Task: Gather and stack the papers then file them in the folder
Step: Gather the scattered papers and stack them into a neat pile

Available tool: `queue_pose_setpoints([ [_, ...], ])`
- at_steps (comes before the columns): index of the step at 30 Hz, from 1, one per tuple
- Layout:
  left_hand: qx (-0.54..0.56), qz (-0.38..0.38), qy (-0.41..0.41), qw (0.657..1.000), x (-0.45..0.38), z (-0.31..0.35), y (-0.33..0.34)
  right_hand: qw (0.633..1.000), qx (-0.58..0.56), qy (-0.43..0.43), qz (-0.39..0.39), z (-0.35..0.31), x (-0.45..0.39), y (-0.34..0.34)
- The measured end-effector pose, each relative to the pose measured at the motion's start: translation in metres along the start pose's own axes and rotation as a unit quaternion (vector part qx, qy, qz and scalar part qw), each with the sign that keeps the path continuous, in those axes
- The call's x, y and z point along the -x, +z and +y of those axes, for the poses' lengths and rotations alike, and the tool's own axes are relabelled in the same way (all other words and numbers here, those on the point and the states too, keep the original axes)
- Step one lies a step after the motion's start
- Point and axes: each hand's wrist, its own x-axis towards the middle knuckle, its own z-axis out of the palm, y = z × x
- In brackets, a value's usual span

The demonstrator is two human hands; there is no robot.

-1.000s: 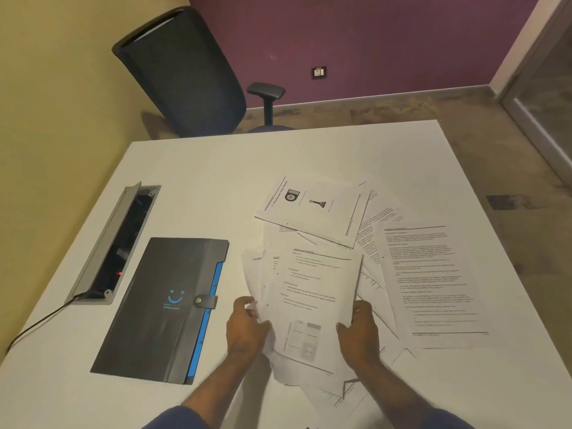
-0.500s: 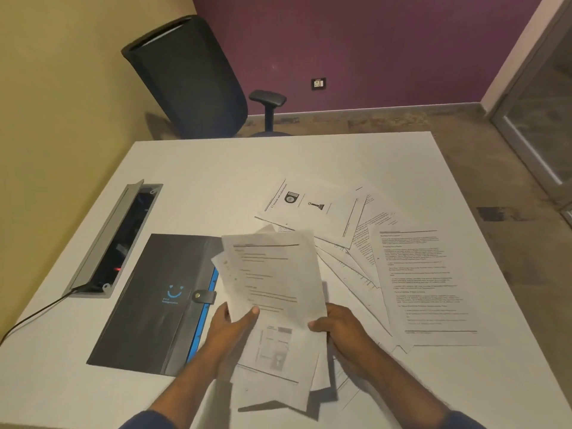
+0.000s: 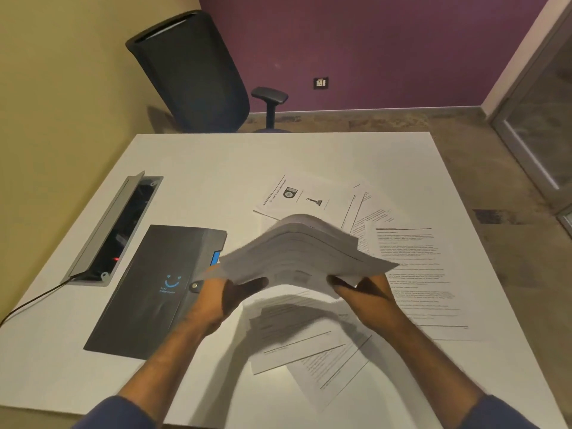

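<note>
Both hands, left [image 3: 230, 294] and right [image 3: 366, 292], grip a sagging sheaf [image 3: 297, 249] above the counter [image 3: 216, 168], beside the closed folder [image 3: 154, 289]; light, floppy, slippery sheets likely need edge support. More papers [image 3: 411, 274] lie loose.

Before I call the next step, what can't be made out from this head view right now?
- Held stack of papers: motion-blurred, so its text and sheet count are unreadable.
- Fingers of the left hand and right hand: mostly hidden under the stack.
- Folder: its right edge is covered by the left hand and stack; contents unseen.
- Loose sheets on the table: print too small to read; some lie under the stack's shadow.
</note>
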Motion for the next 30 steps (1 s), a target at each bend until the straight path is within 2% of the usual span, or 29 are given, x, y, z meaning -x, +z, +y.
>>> queue_pose_setpoints([
  [2,0.02,-0.022,0.006,1.0,-0.001,0.003,0.003,0.999,0.002,-0.032,-0.009,0.002,-0.001,-0.005],
  [5,0.015,0.004,-0.023,1.0,-0.002,-0.003,0.017,0.999,0.019,-0.031,-0.016,0.014,-0.005,-0.009],
  [9,0.014,0.058,-0.037,0.998,-0.004,-0.022,0.044,0.998,0.043,0.011,0.039,0.038,-0.011,-0.009],
  [11,0.013,0.075,-0.032,0.997,-0.002,-0.022,0.053,0.997,0.038,-0.001,0.064,0.042,-0.014,-0.009],
  [14,0.011,0.075,-0.03,0.997,0.001,-0.023,0.056,0.998,0.04,-0.007,0.055,0.039,-0.02,-0.01],
  [18,0.006,0.077,-0.103,0.992,-0.001,-0.037,0.052,0.993,0.108,0.003,0.05,0.039,-0.037,-0.004],
  [21,-0.11,0.108,-0.185,0.971,-0.006,-0.061,0.046,0.987,0.142,0.058,0.055,0.051,-0.051,0.013],
  [24,-0.291,0.16,-0.234,0.914,-0.008,-0.082,0.043,0.97,0.222,0.097,0.026,0.074,-0.055,0.03],
  [25,-0.319,0.169,-0.247,0.899,-0.007,-0.087,0.042,0.963,0.248,0.105,0.015,0.083,-0.053,0.034],
  [27,-0.287,0.179,-0.272,0.901,-0.006,-0.094,0.04,0.954,0.275,0.116,0.017,0.1,-0.051,0.036],
  [30,-0.159,0.183,-0.274,0.931,-0.002,-0.097,0.039,0.956,0.271,0.111,0.036,0.117,-0.048,0.033],
])
